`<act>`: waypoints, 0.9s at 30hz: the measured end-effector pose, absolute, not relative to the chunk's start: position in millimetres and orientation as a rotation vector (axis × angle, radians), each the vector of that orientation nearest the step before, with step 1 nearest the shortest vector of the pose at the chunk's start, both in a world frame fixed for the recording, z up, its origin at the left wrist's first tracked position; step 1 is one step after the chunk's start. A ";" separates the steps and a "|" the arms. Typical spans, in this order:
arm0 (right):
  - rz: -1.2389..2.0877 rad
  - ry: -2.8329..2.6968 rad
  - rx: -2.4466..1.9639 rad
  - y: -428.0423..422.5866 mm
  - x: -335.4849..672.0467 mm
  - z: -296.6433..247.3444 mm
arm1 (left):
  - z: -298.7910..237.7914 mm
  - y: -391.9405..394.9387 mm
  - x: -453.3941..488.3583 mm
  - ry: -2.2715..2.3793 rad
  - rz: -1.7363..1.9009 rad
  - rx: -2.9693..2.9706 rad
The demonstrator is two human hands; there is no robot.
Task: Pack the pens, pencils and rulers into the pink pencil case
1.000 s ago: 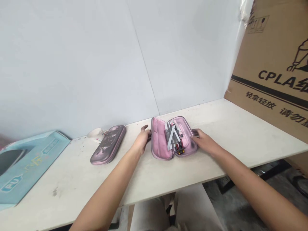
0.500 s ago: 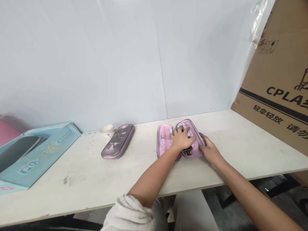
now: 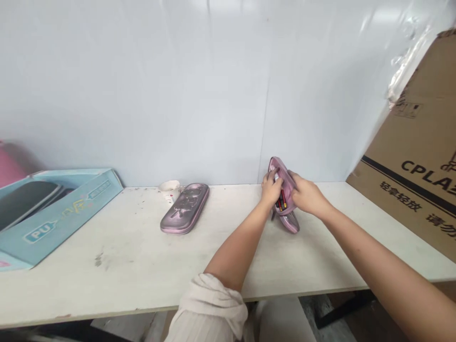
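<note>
A pink pencil case stands tilted on its edge on the white table, its two halves nearly together with red and dark pens showing in the gap. My left hand presses on its left half with fingers curled over it. My right hand grips the right half from the other side. A second pink-grey pencil case lies zipped and flat to the left, apart from both hands.
A small white cup sits by the wall behind the second case. A light blue box lies at the table's left end. A large brown cardboard box stands on the right. White wall panels close off the back.
The open case was lying flat with my left hand on its contents. Both hands have since folded its halves up together, and it now stands on edge.
</note>
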State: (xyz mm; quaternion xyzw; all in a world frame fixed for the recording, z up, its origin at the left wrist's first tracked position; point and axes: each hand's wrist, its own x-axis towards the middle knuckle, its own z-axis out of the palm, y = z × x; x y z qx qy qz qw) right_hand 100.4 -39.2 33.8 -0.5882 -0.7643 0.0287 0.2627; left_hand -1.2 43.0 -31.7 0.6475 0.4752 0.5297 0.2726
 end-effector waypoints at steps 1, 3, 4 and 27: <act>0.083 -2.104 -1.602 -36.3 87.9 29.8 | -40.0 44.2 -13.6 1.293 1.436 1.715; 0.091 -2.171 -1.623 -31.3 65.4 21.4 | -54.8 45.6 -36.4 1.345 1.435 1.683; 0.092 -2.203 -1.635 -29.3 55.7 17.2 | -61.1 46.0 -46.3 1.383 1.419 1.682; -0.536 -2.465 -1.825 -22.5 34.3 -18.3 | -80.9 8.5 -129.8 1.776 0.912 1.961</act>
